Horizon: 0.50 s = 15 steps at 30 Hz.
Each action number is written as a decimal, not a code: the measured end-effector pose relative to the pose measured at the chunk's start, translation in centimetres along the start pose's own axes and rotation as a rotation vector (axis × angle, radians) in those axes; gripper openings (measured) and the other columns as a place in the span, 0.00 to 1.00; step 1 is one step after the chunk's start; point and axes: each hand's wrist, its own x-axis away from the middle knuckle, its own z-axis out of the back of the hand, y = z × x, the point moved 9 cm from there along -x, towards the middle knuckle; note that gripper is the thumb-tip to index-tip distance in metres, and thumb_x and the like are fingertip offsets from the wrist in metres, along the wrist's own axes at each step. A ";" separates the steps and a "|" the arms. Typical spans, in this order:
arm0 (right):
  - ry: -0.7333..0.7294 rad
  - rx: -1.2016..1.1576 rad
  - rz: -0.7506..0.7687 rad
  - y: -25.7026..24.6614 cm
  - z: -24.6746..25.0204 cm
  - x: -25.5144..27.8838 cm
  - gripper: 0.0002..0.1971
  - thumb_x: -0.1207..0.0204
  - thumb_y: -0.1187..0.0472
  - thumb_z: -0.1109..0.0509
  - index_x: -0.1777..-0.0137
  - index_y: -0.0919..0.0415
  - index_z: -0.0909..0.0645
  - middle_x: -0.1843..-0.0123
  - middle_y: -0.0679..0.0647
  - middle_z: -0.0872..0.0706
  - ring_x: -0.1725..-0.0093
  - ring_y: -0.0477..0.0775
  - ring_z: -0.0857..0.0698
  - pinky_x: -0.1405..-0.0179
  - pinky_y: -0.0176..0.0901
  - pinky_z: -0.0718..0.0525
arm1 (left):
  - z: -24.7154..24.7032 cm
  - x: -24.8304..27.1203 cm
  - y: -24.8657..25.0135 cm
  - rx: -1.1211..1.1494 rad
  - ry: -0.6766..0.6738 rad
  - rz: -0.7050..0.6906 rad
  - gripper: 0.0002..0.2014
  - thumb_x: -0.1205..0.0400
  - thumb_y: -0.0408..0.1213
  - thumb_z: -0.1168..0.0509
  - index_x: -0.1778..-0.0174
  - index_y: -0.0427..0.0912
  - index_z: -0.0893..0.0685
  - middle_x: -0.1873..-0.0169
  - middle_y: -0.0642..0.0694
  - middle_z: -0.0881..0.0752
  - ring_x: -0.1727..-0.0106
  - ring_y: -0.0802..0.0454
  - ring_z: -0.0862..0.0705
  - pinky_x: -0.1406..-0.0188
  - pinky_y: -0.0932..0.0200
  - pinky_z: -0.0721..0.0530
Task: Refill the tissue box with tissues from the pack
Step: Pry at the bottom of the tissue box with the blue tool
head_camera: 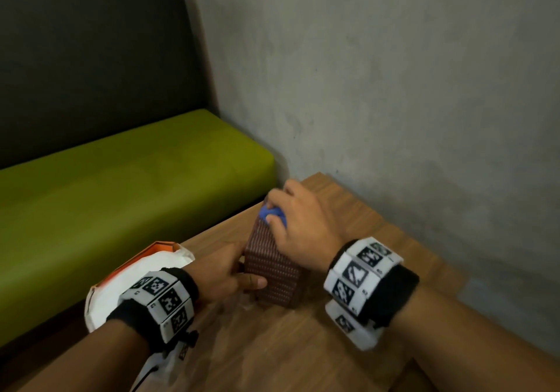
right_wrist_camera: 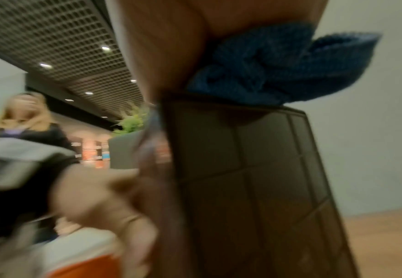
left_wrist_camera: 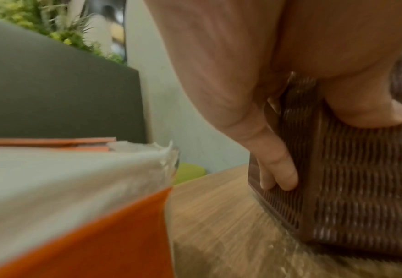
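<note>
Wooden tabletop (head_camera: pixel 303 346) beside a grey wall: the woven brown tissue box (head_camera: pixel 269 267) stands on end at lower centre, long axis upright. Left hand (head_camera: pixel 224 273) grips its lower side; right hand (head_camera: pixel 300 225) clutches a blue cloth (head_camera: pixel 271 213) on top. Opened tissue pack (head_camera: pixel 142 270) lies left, nearest the left hand.

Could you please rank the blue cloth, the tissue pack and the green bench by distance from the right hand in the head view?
1. Blue cloth: held in the right hand.
2. Tissue pack: left, on the table.
3. Green bench: farthest, beyond the table's left edge.
</note>
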 end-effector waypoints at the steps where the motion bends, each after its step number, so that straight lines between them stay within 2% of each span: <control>1: -0.023 -0.025 0.058 -1.2 -0.1 1.0 0.06 0.25 0.53 0.35 0.51 0.52 0.23 0.51 0.51 0.25 0.55 0.56 0.20 0.60 0.55 0.18 | 0.0 0.1 -0.2 0.015 0.005 0.011 0.19 0.23 0.38 0.24 0.39 0.54 0.21 0.46 0.55 0.11 0.47 0.66 0.13 0.44 0.63 0.15; 3: -0.061 -0.052 0.131 -2.4 -0.2 2.2 0.06 0.26 0.54 0.33 0.52 0.53 0.23 0.52 0.50 0.25 0.57 0.54 0.21 0.62 0.52 0.20 | 0.0 0.3 -0.3 0.018 0.007 0.012 0.18 0.22 0.33 0.24 0.43 0.55 0.21 0.49 0.56 0.12 0.51 0.69 0.13 0.50 0.68 0.15; 5: -0.040 -0.049 0.112 -1.1 0.2 1.7 0.06 0.26 0.55 0.33 0.53 0.54 0.22 0.52 0.52 0.23 0.56 0.57 0.20 0.61 0.52 0.21 | -0.1 0.2 0.1 -0.002 0.002 0.004 0.19 0.21 0.31 0.25 0.44 0.58 0.22 0.51 0.60 0.12 0.52 0.71 0.14 0.51 0.71 0.18; 7: 0.027 0.032 -0.056 2.4 0.8 -0.2 0.05 0.25 0.55 0.34 0.53 0.55 0.22 0.51 0.56 0.22 0.54 0.61 0.18 0.61 0.50 0.23 | -0.3 -0.1 0.7 -0.036 -0.021 -0.004 0.21 0.21 0.32 0.25 0.41 0.60 0.24 0.48 0.65 0.14 0.49 0.73 0.15 0.49 0.74 0.19; 9: 0.057 0.120 -0.241 5.1 1.2 -1.5 0.06 0.23 0.54 0.36 0.51 0.54 0.22 0.49 0.56 0.22 0.53 0.63 0.18 0.61 0.49 0.24 | -0.2 -0.4 1.1 -0.081 -0.031 -0.008 0.24 0.20 0.35 0.25 0.34 0.58 0.26 0.43 0.63 0.16 0.43 0.67 0.16 0.47 0.75 0.19; 10: 0.062 0.130 -0.246 4.9 1.0 -1.7 0.06 0.23 0.54 0.36 0.51 0.54 0.22 0.49 0.56 0.22 0.53 0.62 0.18 0.61 0.49 0.23 | 0.0 -0.5 1.0 -0.089 -0.024 -0.002 0.25 0.21 0.37 0.25 0.31 0.54 0.26 0.41 0.59 0.15 0.40 0.62 0.16 0.44 0.70 0.17; 12: 0.057 0.102 -0.112 1.7 0.3 -0.7 0.06 0.24 0.55 0.35 0.51 0.54 0.23 0.50 0.55 0.24 0.54 0.59 0.19 0.61 0.52 0.21 | 0.7 -0.5 0.5 -0.094 0.007 0.010 0.29 0.25 0.43 0.24 0.29 0.48 0.24 0.39 0.51 0.13 0.38 0.52 0.14 0.38 0.55 0.15; 13: 0.038 0.076 -0.029 -0.1 -0.1 0.4 0.06 0.25 0.55 0.35 0.51 0.54 0.23 0.50 0.54 0.24 0.56 0.58 0.20 0.62 0.52 0.21 | 1.0 -0.4 0.2 -0.096 0.025 0.016 0.30 0.27 0.46 0.25 0.30 0.47 0.24 0.39 0.49 0.12 0.39 0.50 0.14 0.38 0.50 0.15; 15: 0.011 0.008 0.066 -1.5 -0.2 1.9 0.07 0.26 0.55 0.34 0.52 0.54 0.23 0.51 0.53 0.23 0.58 0.56 0.21 0.63 0.50 0.23 | 1.1 -0.1 -0.1 -0.089 0.034 0.023 0.29 0.29 0.48 0.26 0.31 0.49 0.23 0.41 0.49 0.12 0.40 0.50 0.13 0.40 0.47 0.14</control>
